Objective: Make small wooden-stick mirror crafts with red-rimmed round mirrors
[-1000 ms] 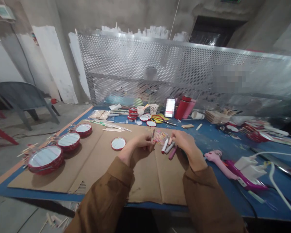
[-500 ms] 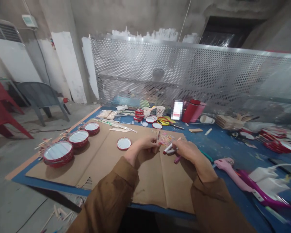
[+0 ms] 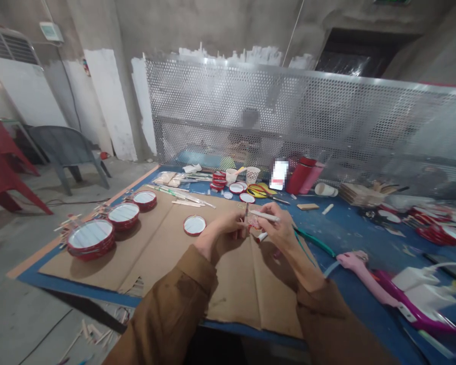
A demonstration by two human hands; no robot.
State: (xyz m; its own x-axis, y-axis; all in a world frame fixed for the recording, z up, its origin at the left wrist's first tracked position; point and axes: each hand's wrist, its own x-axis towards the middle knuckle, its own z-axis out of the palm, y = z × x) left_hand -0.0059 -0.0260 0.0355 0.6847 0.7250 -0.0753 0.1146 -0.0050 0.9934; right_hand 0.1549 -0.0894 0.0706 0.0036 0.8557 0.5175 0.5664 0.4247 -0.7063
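Note:
Over the cardboard sheet [image 3: 159, 258], my left hand [image 3: 231, 223] is closed on a thin wooden stick [image 3: 247, 210] standing upright between the fingertips. My right hand [image 3: 281, 228] pinches a white marker pen [image 3: 265, 216], its tip pointing left close to the stick; I cannot tell if they touch. A second white marker with a red end [image 3: 261, 237] shows under the right hand, and whether it is held is unclear. Small coloured loops [image 3: 254, 223] lie in a pile behind the hands. A round red-rimmed lid [image 3: 194, 225] is left of my left hand.
Red round tins [image 3: 91, 241] with sticks beside them stand at left. Paper cups [image 3: 253, 175], yellow-handled scissors [image 3: 260, 191], a phone [image 3: 279, 174] and a red bottle [image 3: 301, 176] line the back. A pink glue gun [image 3: 368, 276] and white plugs [image 3: 418, 284] lie at right.
My right hand has moved up and left, turning the white marker so its tip points at the stick. My left hand stays in place with the stick.

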